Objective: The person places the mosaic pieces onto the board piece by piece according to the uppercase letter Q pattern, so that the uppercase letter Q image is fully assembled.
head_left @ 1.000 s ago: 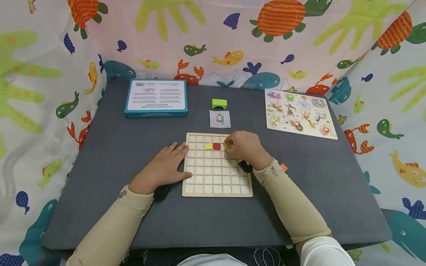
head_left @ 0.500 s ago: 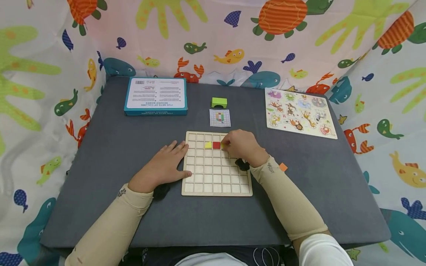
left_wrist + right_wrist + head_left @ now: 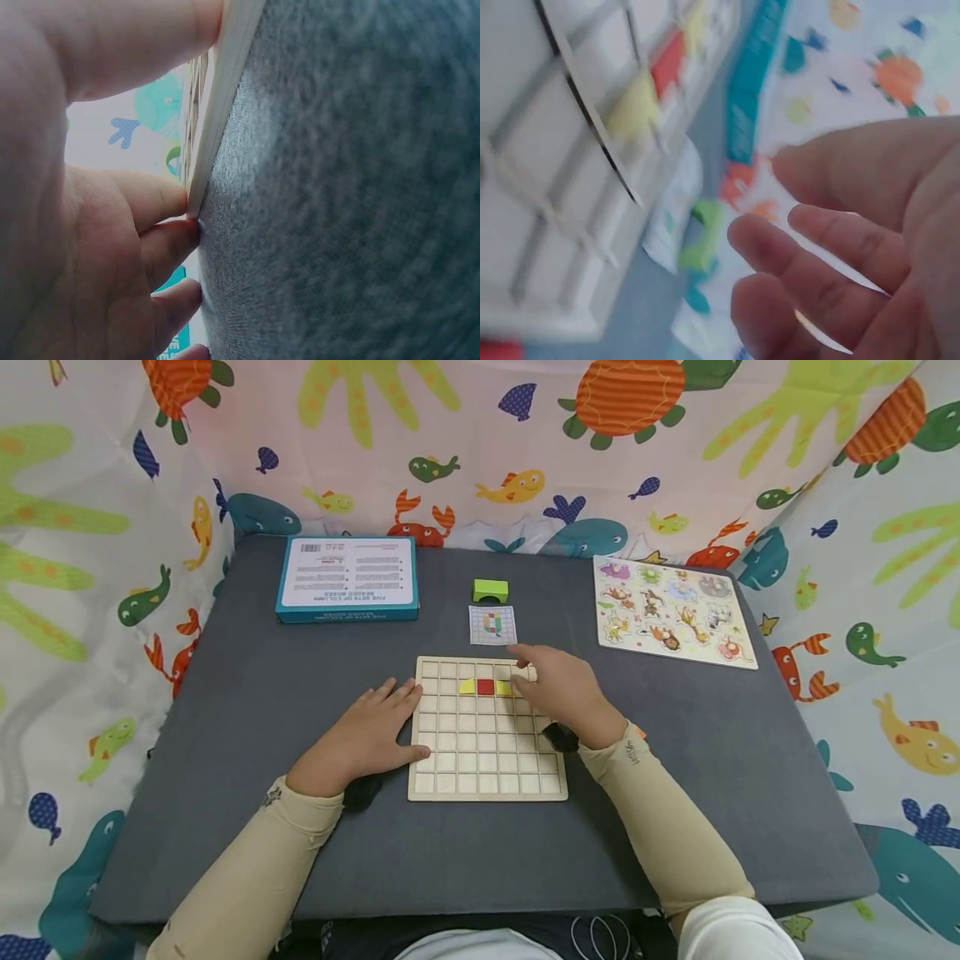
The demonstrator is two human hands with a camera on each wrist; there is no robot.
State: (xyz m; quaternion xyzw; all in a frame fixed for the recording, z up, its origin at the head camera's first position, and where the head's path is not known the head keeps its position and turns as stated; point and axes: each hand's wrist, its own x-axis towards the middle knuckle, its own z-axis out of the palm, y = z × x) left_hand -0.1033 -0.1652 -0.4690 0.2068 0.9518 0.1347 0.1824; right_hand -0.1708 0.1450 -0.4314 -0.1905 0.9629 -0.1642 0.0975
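Observation:
A wooden grid board [image 3: 476,797] lies flat on the grey table. In its second row from the far side sit a yellow piece [image 3: 467,687], a red square [image 3: 486,687] and another yellow piece [image 3: 503,688], side by side. My left hand [image 3: 363,735] rests at the board's left edge, thumb on the rim and fingers spread; the left wrist view shows the fingertips along the wooden edge [image 3: 217,120]. Above the board's far right corner is my right hand [image 3: 566,689], its fingers loosely extended. In the right wrist view nothing lies between those fingers [image 3: 761,244].
Beyond the board lie a small pattern card [image 3: 492,625] and a green arch block [image 3: 491,589]. A blue-edged box [image 3: 348,572] stands at the back left, an animal picture board [image 3: 675,610] at the back right. An orange piece [image 3: 641,732] peeks out by the right forearm.
The right hand has let go of the right yellow piece, now lying in the grid beside the red one, and has moved slightly right with fingers loosened. The left hand stays put.

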